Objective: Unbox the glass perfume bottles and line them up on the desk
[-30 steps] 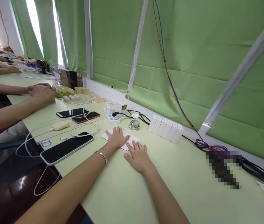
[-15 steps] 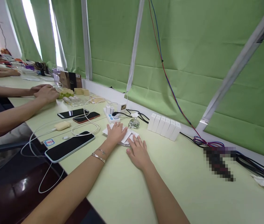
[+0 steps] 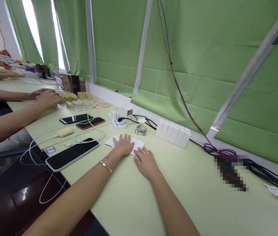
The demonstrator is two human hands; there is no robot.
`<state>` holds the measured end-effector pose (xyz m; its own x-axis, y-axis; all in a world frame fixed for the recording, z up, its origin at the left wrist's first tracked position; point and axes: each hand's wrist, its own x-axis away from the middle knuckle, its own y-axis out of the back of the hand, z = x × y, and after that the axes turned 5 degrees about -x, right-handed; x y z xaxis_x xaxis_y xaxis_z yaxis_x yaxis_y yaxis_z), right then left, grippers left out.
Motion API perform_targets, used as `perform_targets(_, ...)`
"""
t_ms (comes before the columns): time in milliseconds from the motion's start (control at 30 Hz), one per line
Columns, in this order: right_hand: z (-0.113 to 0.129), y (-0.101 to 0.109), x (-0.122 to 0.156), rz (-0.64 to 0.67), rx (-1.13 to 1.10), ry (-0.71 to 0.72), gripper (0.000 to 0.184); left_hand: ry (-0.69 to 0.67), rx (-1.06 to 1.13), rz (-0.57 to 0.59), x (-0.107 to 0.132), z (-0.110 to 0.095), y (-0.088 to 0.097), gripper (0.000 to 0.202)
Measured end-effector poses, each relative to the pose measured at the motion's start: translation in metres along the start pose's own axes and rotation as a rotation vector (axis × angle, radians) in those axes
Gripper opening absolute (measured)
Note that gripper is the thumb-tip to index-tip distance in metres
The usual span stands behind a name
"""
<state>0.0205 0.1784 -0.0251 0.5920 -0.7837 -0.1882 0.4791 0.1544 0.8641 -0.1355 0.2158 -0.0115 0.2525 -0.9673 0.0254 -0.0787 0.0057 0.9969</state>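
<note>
A flat piece of white paper or thin card [image 3: 139, 144] lies on the table, partly covered by my hands. My left hand [image 3: 123, 145] rests on top of it with fingers spread, a ring on one finger and bracelets at the wrist. Fingers stretched out, my right hand [image 3: 146, 161] lies with its fingertips at the sheet's near right edge. Just beyond the sheet is a small clear glass-like object [image 3: 141, 129]. Behind my right hand stands a row of slim white boxes [image 3: 172, 132].
To the left lie a large phone [image 3: 72, 154], two other phones, a cream case [image 3: 64, 132] and looping white cables. A power strip [image 3: 117, 122] sits behind the sheet. A co-worker's hands [image 3: 48, 97] are farther left. Wire bundles [image 3: 219, 150] run along the wall.
The white sheet, which showed raised, overlapping folds, now lies flatter and spreads wider. My left hand has moved slightly nearer to me; my right hand has barely shifted.
</note>
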Motion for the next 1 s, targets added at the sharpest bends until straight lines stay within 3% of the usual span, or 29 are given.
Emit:
perform_targets(433,0.002,0.002,0.003,-0.015,0.082,0.010,0.042,-0.017,-0.007,-0.001,-0.003,0.001,-0.003,0.060)
perform_targets(733,0.003,0.001,0.004,-0.028,0.082,0.000,0.043,-0.107,-0.001,-0.117,-0.005,0.005,-0.004,0.063)
perform_targets(1000,0.004,0.001,0.003,-0.094,0.072,0.009,0.048,-0.161,0.042,-0.294,-0.001,0.001,0.016,0.048)
